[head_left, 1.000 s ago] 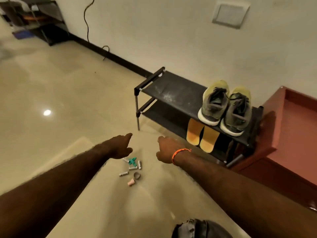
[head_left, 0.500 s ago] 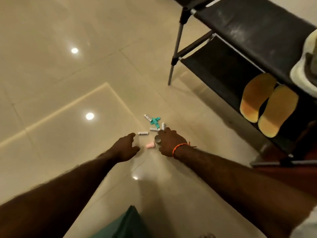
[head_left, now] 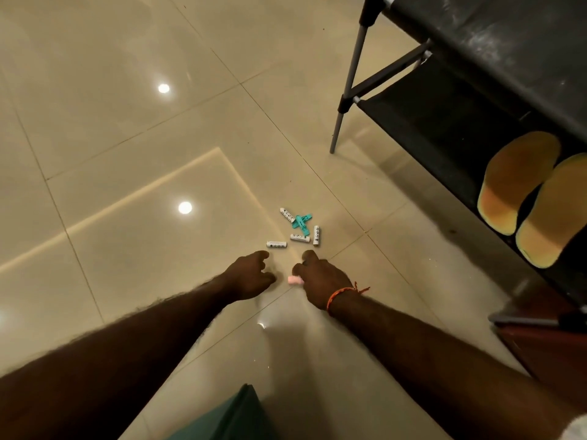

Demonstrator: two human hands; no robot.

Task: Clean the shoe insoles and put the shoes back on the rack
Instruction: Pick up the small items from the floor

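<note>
From the head view, two insoles (head_left: 521, 185) leaned on the rack's (head_left: 444, 128) lower shelf, looking light and bendy, best pinched at the heel. The right hand (head_left: 320, 277) pinched a pink bit (head_left: 294, 280); the left hand (head_left: 251, 274) curled empty (floor open all round).

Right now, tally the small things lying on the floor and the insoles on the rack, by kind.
White batteries: 4
Teal clips: 1
Pink pieces: 1
Yellow insoles: 2
Total: 8
</note>
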